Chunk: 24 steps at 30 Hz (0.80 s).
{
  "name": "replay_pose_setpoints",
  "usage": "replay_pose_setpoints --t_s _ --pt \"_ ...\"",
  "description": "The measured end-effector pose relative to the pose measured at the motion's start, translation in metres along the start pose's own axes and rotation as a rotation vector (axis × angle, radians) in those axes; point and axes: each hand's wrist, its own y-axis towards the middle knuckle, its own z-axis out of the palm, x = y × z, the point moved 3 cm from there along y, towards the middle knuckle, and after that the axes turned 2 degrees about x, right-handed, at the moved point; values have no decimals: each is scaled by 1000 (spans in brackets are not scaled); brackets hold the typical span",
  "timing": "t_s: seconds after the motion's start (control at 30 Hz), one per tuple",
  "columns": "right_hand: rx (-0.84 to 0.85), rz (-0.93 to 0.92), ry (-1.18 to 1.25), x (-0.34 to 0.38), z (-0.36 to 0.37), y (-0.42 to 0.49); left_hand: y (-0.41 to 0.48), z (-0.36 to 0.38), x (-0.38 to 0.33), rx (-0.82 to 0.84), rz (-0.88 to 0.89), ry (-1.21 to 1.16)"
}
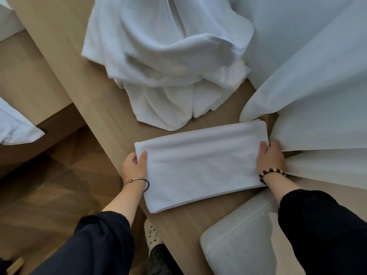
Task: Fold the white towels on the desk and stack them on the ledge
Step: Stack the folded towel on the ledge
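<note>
A folded white towel (200, 165) lies flat on the wooden desk (103, 108), a neat rectangle of several layers. My left hand (134, 165) grips its left short edge, thumb on top and fingers tucked under. At the right short edge my right hand (271, 157) holds the towel the same way, thumb laid on the cloth. Behind the folded towel a loose heap of unfolded white towels (162, 62) sprawls across the desk.
White curtains (309, 80) hang down at the right and brush the desk beside my right hand. A pale cushioned seat (238, 243) stands at the lower right. Wooden floor (39, 195) lies to the left, with my shoe (151, 233) below the desk edge.
</note>
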Motion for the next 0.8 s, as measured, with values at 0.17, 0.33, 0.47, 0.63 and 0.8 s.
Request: replay_pose_setpoints --t_s 0.17,0.33,0.47,0.63,0.8 --pt "-59 78 66 2 4 0 3 -4 -5 -84 23 -14" --pt "-192 -235 -60 19 2 -20 -11 2 -9 -217 115 -23" --pt "-82 -843 -295 49 33 -66 -31 20 -18 -213 766 510" --pt "227 -1006 -557 63 83 -69 -17 74 -4 269 993 1189" --pt "124 -892 -587 52 74 -27 -5 78 1 192 988 1271"
